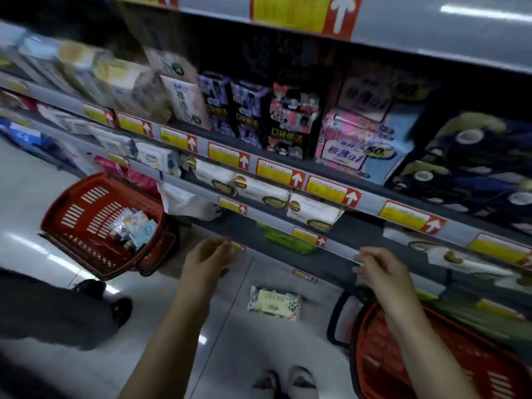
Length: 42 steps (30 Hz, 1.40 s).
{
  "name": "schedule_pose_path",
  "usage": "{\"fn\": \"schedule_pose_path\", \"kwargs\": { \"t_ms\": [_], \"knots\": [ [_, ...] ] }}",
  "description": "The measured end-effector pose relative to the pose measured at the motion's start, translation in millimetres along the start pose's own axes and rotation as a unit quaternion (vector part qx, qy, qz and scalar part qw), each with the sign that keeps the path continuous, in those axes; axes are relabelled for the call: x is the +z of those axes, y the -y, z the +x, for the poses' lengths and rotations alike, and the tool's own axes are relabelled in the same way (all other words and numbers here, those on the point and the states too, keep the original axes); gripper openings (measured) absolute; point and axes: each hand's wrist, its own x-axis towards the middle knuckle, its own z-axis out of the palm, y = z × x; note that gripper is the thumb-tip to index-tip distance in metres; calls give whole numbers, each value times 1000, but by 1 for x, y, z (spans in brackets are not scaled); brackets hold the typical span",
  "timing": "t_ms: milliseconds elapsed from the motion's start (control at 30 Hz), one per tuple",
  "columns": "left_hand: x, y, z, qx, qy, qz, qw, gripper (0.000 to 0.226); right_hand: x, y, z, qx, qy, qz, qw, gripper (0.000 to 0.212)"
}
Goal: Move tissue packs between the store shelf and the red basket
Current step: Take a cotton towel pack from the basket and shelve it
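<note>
Left hand [208, 259] and right hand [380, 270] raised, loosely curled, empty

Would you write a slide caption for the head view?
Empty left hand and right hand hover at the shelf; a tissue pack lies on the floor by a red basket.

A flat cream, floral-edged plastic tissue pack [273, 303] lies face up on the floor just in front of the grey metal store shelf [339, 249]. White tissue packs with gold seals [313, 211] sit side by side on that shelf. To the shelf's left a red slotted plastic basket [95, 223] stands tilted, holding several small packs [134, 226]. A second red basket [431, 364] sits near its foot, right of the floor pack.
</note>
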Motion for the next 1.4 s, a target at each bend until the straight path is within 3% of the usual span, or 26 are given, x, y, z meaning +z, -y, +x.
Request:
{"fn": "schedule_pose_path", "kwargs": {
  "t_ms": [300,467,633,767,1067,1200,1400],
  "knots": [
    [29,124,78,-45,-3,58,997,10,63,-134,72,41,-4,-38,998,24],
    [41,196,117,-50,-5,89,995,15,101,-201,106,46,-7,-62,997,11],
    [46,289,146,-98,-3,130,987,18,148,-287,130,109,9,-86,990,26],
    [44,357,174,-137,-6,143,980,28,176,-355,146,145,1,-102,984,3],
    [51,480,240,-200,11,162,966,50,226,-485,192,211,-88,-106,968,46],
    [58,518,262,-235,27,160,958,60,244,-528,204,275,-111,-70,953,52],
    [71,554,291,-261,40,116,957,72,260,-574,226,297,-117,-28,947,54]
  ]
}}
